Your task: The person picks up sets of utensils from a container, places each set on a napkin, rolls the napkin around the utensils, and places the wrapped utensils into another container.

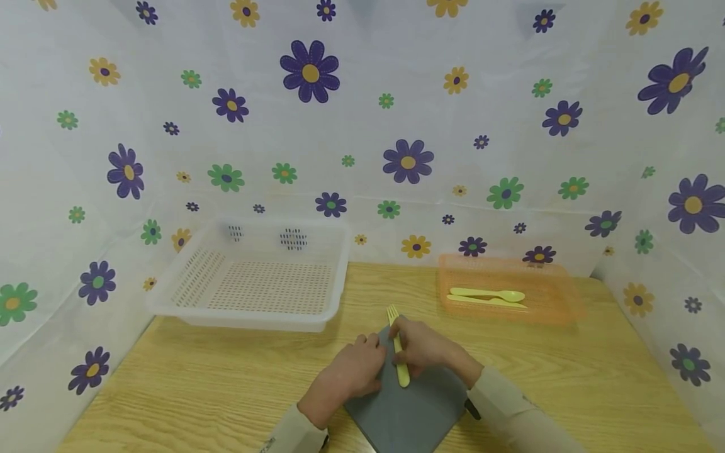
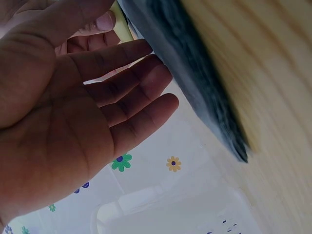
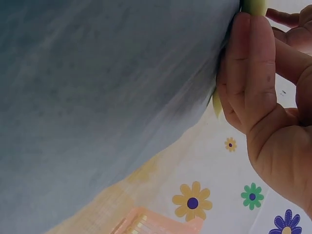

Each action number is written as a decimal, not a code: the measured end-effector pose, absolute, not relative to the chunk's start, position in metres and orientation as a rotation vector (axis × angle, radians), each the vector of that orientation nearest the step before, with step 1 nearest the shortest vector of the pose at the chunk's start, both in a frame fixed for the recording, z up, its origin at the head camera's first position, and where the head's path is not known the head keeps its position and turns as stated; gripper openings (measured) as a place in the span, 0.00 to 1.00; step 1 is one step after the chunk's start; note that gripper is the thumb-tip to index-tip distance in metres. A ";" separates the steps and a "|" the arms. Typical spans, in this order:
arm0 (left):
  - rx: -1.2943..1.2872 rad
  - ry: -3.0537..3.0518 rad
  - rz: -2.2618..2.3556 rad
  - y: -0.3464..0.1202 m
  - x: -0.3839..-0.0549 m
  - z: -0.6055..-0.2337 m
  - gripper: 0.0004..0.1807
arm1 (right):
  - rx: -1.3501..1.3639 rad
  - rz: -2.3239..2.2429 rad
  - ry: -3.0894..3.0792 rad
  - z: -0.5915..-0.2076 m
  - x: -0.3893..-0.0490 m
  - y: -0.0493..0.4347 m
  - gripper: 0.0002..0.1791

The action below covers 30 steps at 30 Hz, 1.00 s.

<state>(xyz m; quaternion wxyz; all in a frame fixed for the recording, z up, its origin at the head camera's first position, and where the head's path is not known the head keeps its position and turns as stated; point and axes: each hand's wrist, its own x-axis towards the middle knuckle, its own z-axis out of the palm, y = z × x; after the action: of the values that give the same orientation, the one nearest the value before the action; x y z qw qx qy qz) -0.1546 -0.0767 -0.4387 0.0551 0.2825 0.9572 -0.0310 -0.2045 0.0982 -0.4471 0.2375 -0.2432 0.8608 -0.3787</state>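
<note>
A folded grey cloth (image 1: 419,409) lies at the front middle of the table, its layered edge (image 2: 195,83) visible in the left wrist view. On top of it is a pale yellow fork (image 1: 403,375), tines pointing away from me. My right hand (image 1: 421,346) holds the fork by its handle, thumb on the left side and fingers on the right. My left hand (image 1: 354,370) rests at the cloth's left edge, and its fingers (image 2: 141,83) reach out fairly straight against that edge in the left wrist view.
An orange basket (image 1: 544,314) stands at the back right with a yellow spoon (image 1: 512,296) and a yellow knife (image 1: 498,302) inside. At the back left is a larger white perforated basket (image 1: 255,319). Flower-printed sheeting (image 1: 351,126) surrounds the wooden table (image 1: 226,384).
</note>
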 end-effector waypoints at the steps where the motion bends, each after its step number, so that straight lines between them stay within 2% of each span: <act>1: 0.860 2.907 -0.091 -0.077 -0.155 -0.439 0.23 | -0.670 -1.049 2.351 -0.447 -0.204 0.098 0.20; 21: 0.824 2.887 -0.054 -0.079 -0.155 -0.437 0.22 | -0.728 -1.090 2.271 -0.452 -0.199 0.091 0.18; 30: 0.827 2.884 -0.044 -0.079 -0.155 -0.436 0.34 | -0.763 -1.086 2.278 -0.456 -0.200 0.092 0.19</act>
<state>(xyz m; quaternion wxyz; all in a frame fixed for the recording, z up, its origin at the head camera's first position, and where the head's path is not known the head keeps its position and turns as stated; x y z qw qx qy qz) -0.1545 -0.0788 -0.4359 0.0704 0.2751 0.9587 -0.0148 -0.1996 0.0918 -0.4556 0.2500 -0.2802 0.8367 -0.3987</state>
